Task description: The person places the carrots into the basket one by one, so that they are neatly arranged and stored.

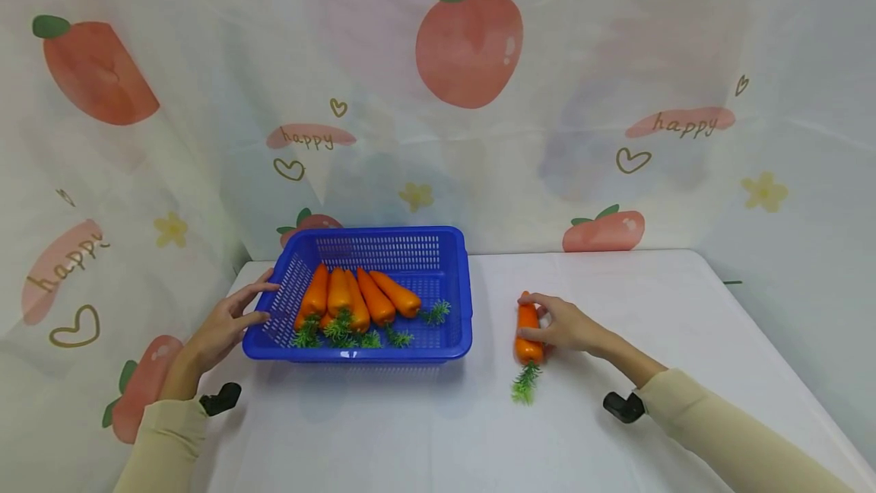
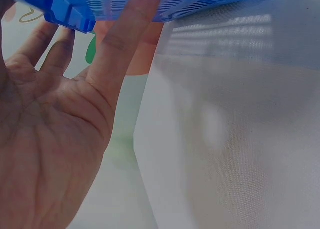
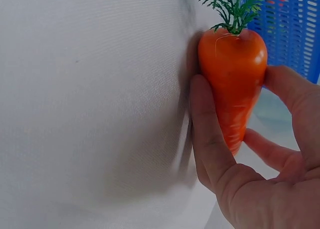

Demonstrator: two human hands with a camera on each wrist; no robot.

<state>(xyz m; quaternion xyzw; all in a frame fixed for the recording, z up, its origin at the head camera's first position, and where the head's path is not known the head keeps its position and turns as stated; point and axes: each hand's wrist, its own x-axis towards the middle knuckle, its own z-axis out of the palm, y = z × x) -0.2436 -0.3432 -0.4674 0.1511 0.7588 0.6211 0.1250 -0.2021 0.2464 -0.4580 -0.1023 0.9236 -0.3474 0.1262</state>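
My right hand (image 1: 566,324) grips an orange toy carrot (image 1: 528,351) on the white table, right of the basket. Its green leafy top (image 1: 525,384) points toward me. In the right wrist view, thumb and fingers lie along both sides of the carrot (image 3: 232,64). On the other side, my left hand (image 1: 226,324) rests against the left wall of a blue plastic basket (image 1: 369,355), thumb and fingers extended. The left wrist view has the thumb (image 2: 117,49) at the basket's slotted side (image 2: 195,3). Several carrots (image 1: 372,299) lie inside the basket, mostly leaves toward me.
The white tablecloth (image 1: 383,432) spreads in front of the basket and to the right. A pale fruit-print curtain (image 1: 383,44) hangs behind the table and along both sides. Black devices (image 1: 623,407) sit at both wrists.
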